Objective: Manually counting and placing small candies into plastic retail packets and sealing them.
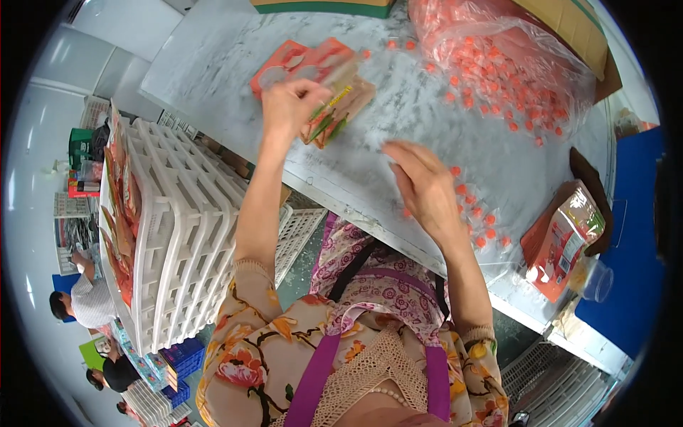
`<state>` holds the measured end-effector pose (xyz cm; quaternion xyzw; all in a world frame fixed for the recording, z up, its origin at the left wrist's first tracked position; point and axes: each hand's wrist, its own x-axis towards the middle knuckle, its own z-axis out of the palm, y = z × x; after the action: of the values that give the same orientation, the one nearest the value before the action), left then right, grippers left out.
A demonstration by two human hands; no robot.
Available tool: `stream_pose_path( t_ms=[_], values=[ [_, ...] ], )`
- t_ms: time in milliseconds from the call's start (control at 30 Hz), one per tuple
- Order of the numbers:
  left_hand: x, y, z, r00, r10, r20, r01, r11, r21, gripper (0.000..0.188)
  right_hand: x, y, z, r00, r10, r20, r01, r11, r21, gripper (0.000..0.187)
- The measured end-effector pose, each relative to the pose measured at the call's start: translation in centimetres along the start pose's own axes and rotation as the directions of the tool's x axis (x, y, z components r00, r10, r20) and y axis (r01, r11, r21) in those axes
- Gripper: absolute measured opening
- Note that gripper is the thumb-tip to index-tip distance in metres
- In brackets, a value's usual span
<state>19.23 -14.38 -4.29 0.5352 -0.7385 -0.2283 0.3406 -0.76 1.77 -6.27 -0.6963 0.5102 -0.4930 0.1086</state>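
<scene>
My left hand (290, 108) is over several flat pouches on the marbled table, its fingers curled in and slightly blurred. What they pinch, if anything, I cannot make out. The red-and-clear pouches (284, 60) overlap at the back, and a brown pouch with green and yellow print (340, 112) lies by my fingers. My right hand (424, 183) hovers near the table's front edge, fingers stretched leftward and thumb apart, with nothing visible in it. Beside and below it lie several small clear sachets with orange-red centres (478, 211).
A big clear bag (509, 75) spills many such sachets at the back right, next to a cardboard box (569, 28). Red packages (558, 245) and a clear plastic cup (596, 280) are at the right edge. Stacked white crates (185, 235) stand on my left; other people work beyond.
</scene>
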Motion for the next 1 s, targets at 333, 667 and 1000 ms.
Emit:
stream_pose_path(
  t_ms=[333,667,1000],
  values=[
    [-5.8,0.1,5.1,0.969,0.011,0.247,0.085,0.923,-0.375,0.017,-0.6,4.3,1.7,0.977,-0.207,0.043,0.209,0.918,-0.336,0.034],
    [-3.1,0.6,2.1,0.930,0.224,0.293,-0.201,0.974,-0.108,0.024,-2.4,0.3,1.4,0.966,-0.211,0.151,0.252,0.900,-0.354,0.024],
    [-3.5,2.7,-2.0,0.989,0.135,-0.058,-0.143,0.973,-0.183,0.017,-9.4,1.7,-1.8,0.970,0.233,-0.070,-0.236,0.826,-0.512,0.074]
  ],
)
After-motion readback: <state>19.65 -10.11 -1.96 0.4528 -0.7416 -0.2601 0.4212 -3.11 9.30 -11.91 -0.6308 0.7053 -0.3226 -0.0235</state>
